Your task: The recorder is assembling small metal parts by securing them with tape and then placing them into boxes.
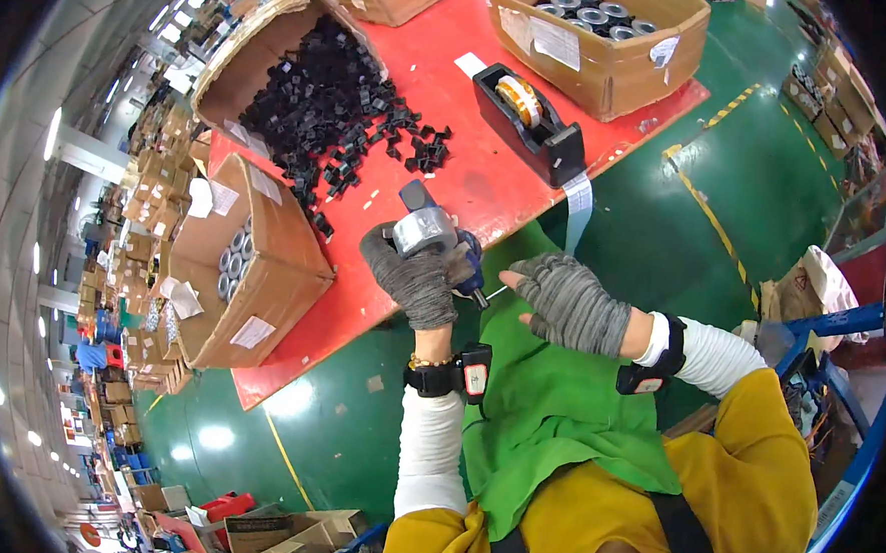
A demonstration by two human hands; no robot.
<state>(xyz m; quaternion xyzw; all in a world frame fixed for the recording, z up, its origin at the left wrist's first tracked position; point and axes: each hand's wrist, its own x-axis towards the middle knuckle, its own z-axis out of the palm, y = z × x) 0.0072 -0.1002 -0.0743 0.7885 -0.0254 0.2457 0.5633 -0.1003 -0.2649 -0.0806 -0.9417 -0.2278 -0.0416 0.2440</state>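
Note:
My left hand [413, 275], in a grey knit glove with bare fingertips, is closed around a dark blue part with a silver cylinder [425, 230] on it, above the table's near edge. A thin pale rod [496, 292] shows at the part's lower right side. My right hand [574, 305], gloved the same way, is just right of the part, palm down. Its fingers are loosely bent, with a gap between two bare fingertips, and nothing can be seen in them. The underside of this hand is hidden.
Small black clips [317, 100] spill from a tipped carton onto the red table [429, 61]. A black tape dispenser [526, 121] stands near the right edge. Cartons of silver cylinders stand at back right [614, 70] and left [252, 297]. A blue metal frame [836, 322] is at right.

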